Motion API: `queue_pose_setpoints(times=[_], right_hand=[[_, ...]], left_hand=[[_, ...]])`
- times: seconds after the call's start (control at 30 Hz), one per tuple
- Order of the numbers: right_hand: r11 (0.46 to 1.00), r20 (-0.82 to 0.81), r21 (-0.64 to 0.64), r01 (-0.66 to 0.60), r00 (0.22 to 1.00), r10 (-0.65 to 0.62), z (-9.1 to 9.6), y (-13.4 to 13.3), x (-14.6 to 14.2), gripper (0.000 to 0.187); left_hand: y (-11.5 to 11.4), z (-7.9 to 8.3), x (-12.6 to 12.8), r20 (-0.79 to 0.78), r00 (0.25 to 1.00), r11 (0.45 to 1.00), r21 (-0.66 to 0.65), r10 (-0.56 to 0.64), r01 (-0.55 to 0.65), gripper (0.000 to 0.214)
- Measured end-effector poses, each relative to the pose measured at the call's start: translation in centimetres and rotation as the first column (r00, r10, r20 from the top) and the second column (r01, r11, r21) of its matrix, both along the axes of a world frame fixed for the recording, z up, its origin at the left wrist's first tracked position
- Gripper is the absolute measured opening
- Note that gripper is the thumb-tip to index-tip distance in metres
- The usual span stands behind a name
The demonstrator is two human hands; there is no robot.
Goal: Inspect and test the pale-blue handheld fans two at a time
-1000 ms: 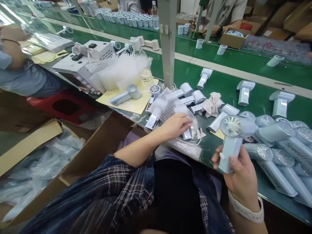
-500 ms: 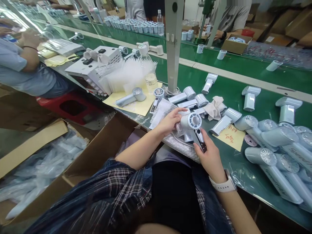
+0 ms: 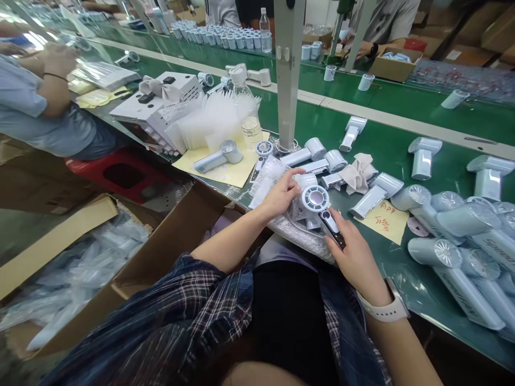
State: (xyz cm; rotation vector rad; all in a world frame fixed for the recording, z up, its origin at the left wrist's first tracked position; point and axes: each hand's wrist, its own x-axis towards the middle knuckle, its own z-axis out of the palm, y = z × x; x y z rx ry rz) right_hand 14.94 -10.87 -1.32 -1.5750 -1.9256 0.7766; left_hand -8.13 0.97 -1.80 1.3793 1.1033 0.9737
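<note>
My right hand [image 3: 354, 256] grips the handle of a pale blue handheld fan [image 3: 317, 202], whose round head points towards the table's near edge. My left hand [image 3: 281, 194] is closed on a clear plastic bag [image 3: 270, 177] right beside the fan's head. A stack of more clear bags [image 3: 302, 240] lies under both hands at the green table's edge. A white watch sits on my right wrist.
Several more pale blue fans [image 3: 450, 246] lie piled at the right, others near a white post [image 3: 288, 75]. A yellow note [image 3: 383, 221], a beige cloth [image 3: 357, 172], a water bottle [image 3: 245, 110], open cardboard boxes [image 3: 68, 257] and another person's arm [image 3: 36, 102] are around.
My right hand brought the fan from the right down to the bag pile and turned it head-first towards my left hand, which lifted a bag's edge beside it.
</note>
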Motion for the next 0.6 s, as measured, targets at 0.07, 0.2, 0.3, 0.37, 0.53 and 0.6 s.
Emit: queue_pose_setpoints(times=[0.07,0.2,0.3,0.37,0.53,0.6], right_hand=[[1.0,0.042,0.012,-0.005,0.999,0.004,0.1,-0.2,-0.2,0.06],[0.994,0.175,0.108,0.018,0.984,-0.037,1.4,-1.1,-1.4,0.056],[0.984,0.125,0.17,0.045,0.99,-0.067,3.0,-1.6,-1.8,0.047],[0.978,-0.053,0.141,0.155,0.987,-0.148,3.8,-1.6,-1.2,0.036],[0.922,-0.694,-0.373,0.106,0.628,-0.352,4.3,-0.7,0.8,0.039],[0.914,-0.793,-0.405,-0.013,0.502,-0.345,4.5,-0.5,0.9,0.044]], left_hand=[[-0.1,0.5,0.2,-0.028,0.999,0.994,0.101,0.039,-0.036,0.043],[-2.0,3.6,0.5,-0.395,0.917,0.777,0.595,0.059,0.206,0.042],[-3.8,6.8,0.7,-0.716,0.689,0.348,0.678,0.115,0.647,0.047],[-4.4,8.3,0.7,-0.807,0.551,0.206,0.589,0.214,0.782,0.05],[-4.1,9.0,1.2,-0.848,0.454,0.217,0.514,0.273,0.83,0.052],[-4.2,8.9,1.9,-0.837,0.49,0.23,0.54,0.243,0.809,0.054]])
